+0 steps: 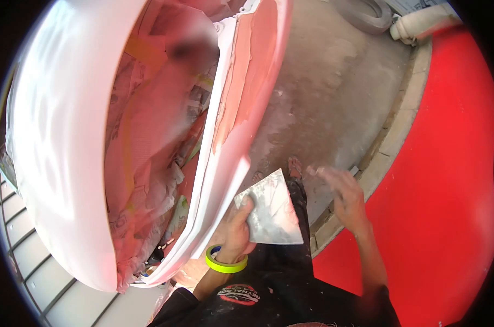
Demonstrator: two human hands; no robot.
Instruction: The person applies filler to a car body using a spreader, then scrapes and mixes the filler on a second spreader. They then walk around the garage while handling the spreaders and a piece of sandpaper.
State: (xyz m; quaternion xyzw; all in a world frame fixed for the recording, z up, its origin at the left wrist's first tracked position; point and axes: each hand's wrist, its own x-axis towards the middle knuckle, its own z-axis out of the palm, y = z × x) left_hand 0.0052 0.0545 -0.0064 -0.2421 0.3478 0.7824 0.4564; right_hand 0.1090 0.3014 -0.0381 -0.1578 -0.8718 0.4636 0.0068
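Note:
My left hand (238,226) grips a flat square mixing board (271,210) by its left edge, thumb on top; whitish smears cover its face. A yellow-green tape roll (226,267) circles my left wrist, with a blue ring just behind it. Raised on the other side of the board, my right hand (342,193) looks empty; its fingers are stretched out and partly blurred. Beyond my left hand runs a white car body panel (217,180), not touched by either hand. Pinkish-brown filler (244,71) is spread along its upper part.
A large white panel (67,125) stands at the left. Crumpled masking paper (143,163) lines the car's opening. To the right are a concrete floor (334,82), a curb (391,141) and a bright red surface (437,180). A grey tyre (367,16) lies at the far end.

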